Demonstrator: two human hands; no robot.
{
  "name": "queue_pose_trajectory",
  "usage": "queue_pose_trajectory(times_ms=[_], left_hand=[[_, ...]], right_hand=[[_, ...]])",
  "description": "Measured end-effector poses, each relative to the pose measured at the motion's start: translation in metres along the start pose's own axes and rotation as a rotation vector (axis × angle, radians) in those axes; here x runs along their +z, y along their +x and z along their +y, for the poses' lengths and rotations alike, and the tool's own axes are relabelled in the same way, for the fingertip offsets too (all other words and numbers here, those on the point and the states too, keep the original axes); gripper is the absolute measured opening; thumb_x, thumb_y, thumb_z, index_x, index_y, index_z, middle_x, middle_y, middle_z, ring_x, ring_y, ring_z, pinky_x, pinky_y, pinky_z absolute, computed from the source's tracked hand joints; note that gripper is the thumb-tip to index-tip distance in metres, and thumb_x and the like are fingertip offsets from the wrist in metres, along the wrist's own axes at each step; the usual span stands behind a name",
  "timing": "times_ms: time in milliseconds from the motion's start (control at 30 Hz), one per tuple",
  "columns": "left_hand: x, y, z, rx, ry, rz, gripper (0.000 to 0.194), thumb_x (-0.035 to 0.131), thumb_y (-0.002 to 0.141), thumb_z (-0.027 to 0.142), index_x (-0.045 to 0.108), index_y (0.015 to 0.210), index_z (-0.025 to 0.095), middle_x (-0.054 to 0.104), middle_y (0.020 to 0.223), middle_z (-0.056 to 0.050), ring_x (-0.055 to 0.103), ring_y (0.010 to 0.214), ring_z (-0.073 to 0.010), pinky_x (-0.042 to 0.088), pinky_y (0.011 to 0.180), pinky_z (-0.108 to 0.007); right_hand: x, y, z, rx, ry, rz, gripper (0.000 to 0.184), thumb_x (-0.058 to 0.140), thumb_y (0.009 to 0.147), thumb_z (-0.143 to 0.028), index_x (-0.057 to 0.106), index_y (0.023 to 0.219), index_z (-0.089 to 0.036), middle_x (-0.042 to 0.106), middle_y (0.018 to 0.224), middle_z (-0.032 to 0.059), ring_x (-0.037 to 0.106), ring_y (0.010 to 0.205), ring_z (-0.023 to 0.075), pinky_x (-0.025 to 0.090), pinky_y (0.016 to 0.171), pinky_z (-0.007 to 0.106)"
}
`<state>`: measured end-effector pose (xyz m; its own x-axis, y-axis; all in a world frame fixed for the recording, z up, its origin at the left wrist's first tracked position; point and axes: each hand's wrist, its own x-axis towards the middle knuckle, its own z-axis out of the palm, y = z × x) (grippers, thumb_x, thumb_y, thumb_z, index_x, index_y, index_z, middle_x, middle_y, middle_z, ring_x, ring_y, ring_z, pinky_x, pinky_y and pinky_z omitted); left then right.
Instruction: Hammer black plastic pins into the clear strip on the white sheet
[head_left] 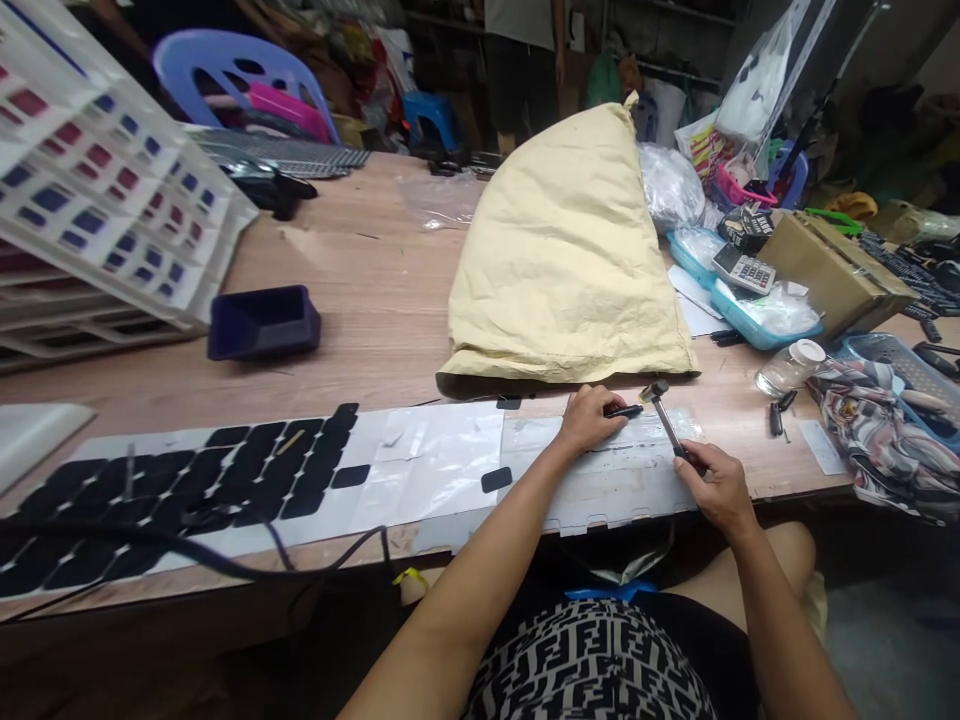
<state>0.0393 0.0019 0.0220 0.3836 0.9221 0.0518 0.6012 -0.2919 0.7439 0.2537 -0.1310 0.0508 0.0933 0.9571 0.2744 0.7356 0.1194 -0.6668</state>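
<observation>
My left hand [591, 420] is closed around a small black piece [624, 411], whose exact kind I cannot make out, close above the worktop. In my right hand [716, 482] is a small hammer [667, 425], held by its dark handle. The hammer's metal head is just right of the black piece; whether they touch I cannot tell. Beneath both hands lies a clear plastic-covered pale board [600, 490] along the table's near edge. To the left, rows of black rounded patches [262, 470] lie on a white sheet [420, 460].
A large pale-yellow sack [562, 260] stands just beyond my hands. A dark purple tray [264, 322] and a white plastic crate [112, 180] are at left. At right are a lidded jar [789, 367], a calculator [742, 268] and a cardboard box [832, 265]. A cable [225, 565] crosses the near left.
</observation>
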Motion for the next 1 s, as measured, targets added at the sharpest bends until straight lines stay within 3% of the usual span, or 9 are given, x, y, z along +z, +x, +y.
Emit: queue_pose_trajectory(times_ms=[200,433,600,733,833,1000], left_hand=[[0.000,0.001,0.002,-0.021,0.013,-0.010,0.019,0.070,0.080,0.031,0.076,0.098,0.027,0.069,0.095,-0.001,0.055,0.098,-0.0221,0.038,0.088,-0.035],[0.001,0.002,-0.002,-0.018,0.039,-0.019,0.020,0.070,0.080,0.031,0.075,0.098,0.027,0.067,0.093,0.000,0.054,0.097,-0.0214,0.038,0.087,-0.034],[0.001,0.001,-0.001,-0.023,0.020,-0.016,0.022,0.071,0.079,0.032,0.076,0.099,0.027,0.068,0.093,-0.001,0.055,0.097,-0.0220,0.039,0.088,-0.035],[0.001,0.002,-0.002,-0.016,-0.008,-0.020,0.021,0.070,0.080,0.031,0.076,0.099,0.027,0.069,0.095,-0.001,0.054,0.099,-0.0230,0.039,0.088,-0.036],[0.001,0.004,-0.004,-0.012,-0.006,-0.035,0.019,0.069,0.081,0.031,0.076,0.099,0.027,0.067,0.095,-0.002,0.054,0.100,-0.0237,0.039,0.090,-0.037],[-0.008,-0.015,0.008,0.061,-0.098,-0.097,0.019,0.064,0.086,0.029,0.070,0.103,0.024,0.066,0.104,-0.003,0.054,0.104,-0.0235,0.041,0.095,-0.037]], right_hand=[[0.008,0.002,-0.007,-0.054,-0.066,-0.040,0.025,0.064,0.085,-0.035,0.077,0.101,-0.020,0.069,0.073,0.0060,0.063,0.064,0.0204,0.054,0.063,0.033],[0.012,0.001,-0.015,-0.067,0.006,-0.077,0.026,0.063,0.086,-0.035,0.077,0.103,-0.022,0.067,0.072,0.0051,0.062,0.065,0.0201,0.053,0.063,0.033],[0.014,0.003,-0.006,0.019,0.070,-0.118,0.026,0.067,0.083,-0.037,0.078,0.100,-0.021,0.072,0.076,0.0054,0.064,0.065,0.0193,0.054,0.063,0.031],[0.007,0.014,0.021,0.178,0.188,0.026,0.035,0.071,0.080,-0.043,0.077,0.103,-0.017,0.076,0.085,0.0074,0.067,0.070,0.0212,0.056,0.068,0.034],[0.000,0.025,0.039,0.260,0.288,0.134,0.034,0.071,0.079,-0.044,0.076,0.099,-0.016,0.074,0.074,0.0041,0.066,0.068,0.0201,0.056,0.070,0.034],[-0.004,0.033,0.049,0.399,0.484,0.232,0.033,0.073,0.076,-0.046,0.074,0.092,-0.016,0.069,0.064,0.0012,0.056,0.050,0.0150,0.048,0.049,0.029]])
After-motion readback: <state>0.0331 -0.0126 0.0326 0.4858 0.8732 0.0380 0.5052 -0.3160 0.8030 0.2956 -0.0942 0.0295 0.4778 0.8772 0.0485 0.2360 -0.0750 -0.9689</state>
